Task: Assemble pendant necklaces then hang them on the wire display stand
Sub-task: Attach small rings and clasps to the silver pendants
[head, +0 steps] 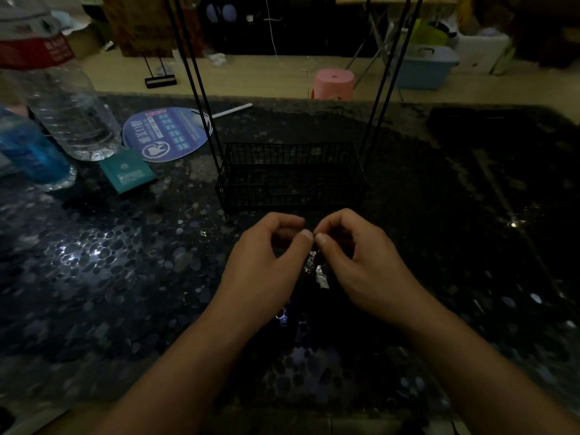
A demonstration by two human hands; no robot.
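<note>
Hands meet at the middle of the dark, pebble-patterned table (131,277), thumbs nearly touching. The left hand (266,262) has its fingers curled, thumb and forefinger pinched together; the right hand (354,262) mirrors it, its fingers bent inward in the same pinch. Between the two thumb tips they hold the top of a pendant necklace (317,268), which hangs down between the palms: a small cluster of silvery, glinting pieces, irregular in outline, the lowest one a pale flat tab. The light is too dim to make out the chain or how the pieces join.

Just beyond the hands stands the wire display stand (292,177), a black mesh basket at its base with thin black rods rising from both ends out of the top of view. To the left lie a round blue printed fan (166,133), a teal packet (128,174), a clear plastic bottle (59,98) with a red label and a blue bottle (28,149). Past the table's far edge a pink stool (334,83) stands on the floor.
</note>
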